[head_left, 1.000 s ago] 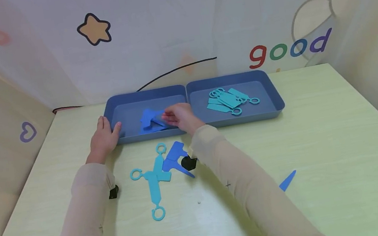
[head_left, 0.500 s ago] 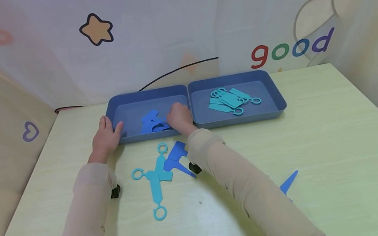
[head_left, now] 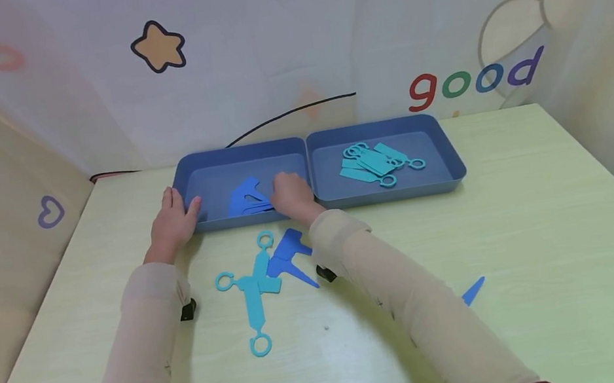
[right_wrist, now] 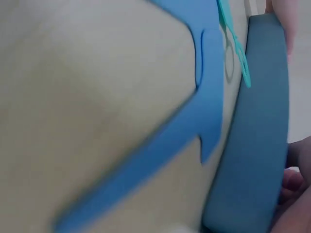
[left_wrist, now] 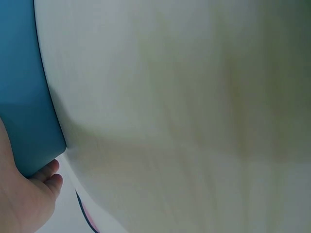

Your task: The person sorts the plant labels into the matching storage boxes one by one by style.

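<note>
In the head view, my left hand (head_left: 169, 224) rests against the front left corner of the left blue-grey tray (head_left: 207, 180), fingers straight along the outside and thumb spread. My right hand (head_left: 292, 195) is inside that tray at its right end. It pinches the stem end of a blue T-shaped plant label (head_left: 244, 194) in a small overlapping pile; its fingertips are hidden from above. The right wrist view shows the right hand (right_wrist: 301, 189) partly behind the tray wall (right_wrist: 257, 121). More blue T-shaped labels (right_wrist: 209, 92) lie on the table below my right wrist.
Several teal ring tags (head_left: 376, 161) lie in the right tray (head_left: 440, 165), side by side with the left one. Loose teal ring tags (head_left: 253, 302) overlap on the table in front. Another blue label (head_left: 473, 291) shows partly beyond my right sleeve. A printed curtain (head_left: 261, 46) hangs behind.
My right hand has turned over, knuckles up, at the right end of the left tray. The blue labels there have shifted, their stems drawn closer together. My left hand stays at the corner.
</note>
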Motion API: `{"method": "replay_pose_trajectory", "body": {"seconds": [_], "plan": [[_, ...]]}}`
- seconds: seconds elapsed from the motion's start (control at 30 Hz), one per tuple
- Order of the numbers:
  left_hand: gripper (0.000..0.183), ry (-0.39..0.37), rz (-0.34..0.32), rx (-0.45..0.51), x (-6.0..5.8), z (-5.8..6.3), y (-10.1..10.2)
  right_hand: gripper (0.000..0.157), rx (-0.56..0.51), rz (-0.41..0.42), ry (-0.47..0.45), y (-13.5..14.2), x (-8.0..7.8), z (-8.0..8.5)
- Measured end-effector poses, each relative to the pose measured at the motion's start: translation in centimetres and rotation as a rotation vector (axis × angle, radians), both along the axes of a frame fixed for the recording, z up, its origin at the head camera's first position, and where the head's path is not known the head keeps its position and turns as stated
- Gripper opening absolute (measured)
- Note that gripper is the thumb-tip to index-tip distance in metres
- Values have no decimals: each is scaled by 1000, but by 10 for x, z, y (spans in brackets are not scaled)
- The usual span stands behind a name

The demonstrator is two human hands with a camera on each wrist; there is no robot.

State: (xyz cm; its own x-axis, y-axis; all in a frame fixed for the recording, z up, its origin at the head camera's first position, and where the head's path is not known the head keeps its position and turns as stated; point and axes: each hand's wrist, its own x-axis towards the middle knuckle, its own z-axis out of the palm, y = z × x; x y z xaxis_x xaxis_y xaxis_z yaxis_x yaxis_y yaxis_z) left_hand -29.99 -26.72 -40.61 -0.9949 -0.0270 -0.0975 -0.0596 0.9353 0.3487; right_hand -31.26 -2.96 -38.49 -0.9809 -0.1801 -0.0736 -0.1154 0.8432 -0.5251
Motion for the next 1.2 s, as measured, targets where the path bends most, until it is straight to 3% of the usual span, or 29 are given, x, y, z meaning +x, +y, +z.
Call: {"method": "replay_pose_trajectory", "body": {"seconds": [0.23,0.43,0.6,0.9,1.2], "plan": [[82,-14,4,7,1,0,0,18,77,282,131,20,11,18],[83,-9,-2,0,-1,-1,-1,36,179,513,231,50,35,32],[83,-3,-4,5,-1,-1,-1,51,249,666,321,83,61,30],[82,-11,-13,-5,2,2,-1,66,249,778,407,143,86,10],[81,-1,-19,-17,3,2,1,76,340,832,304,185,113,6]]}}
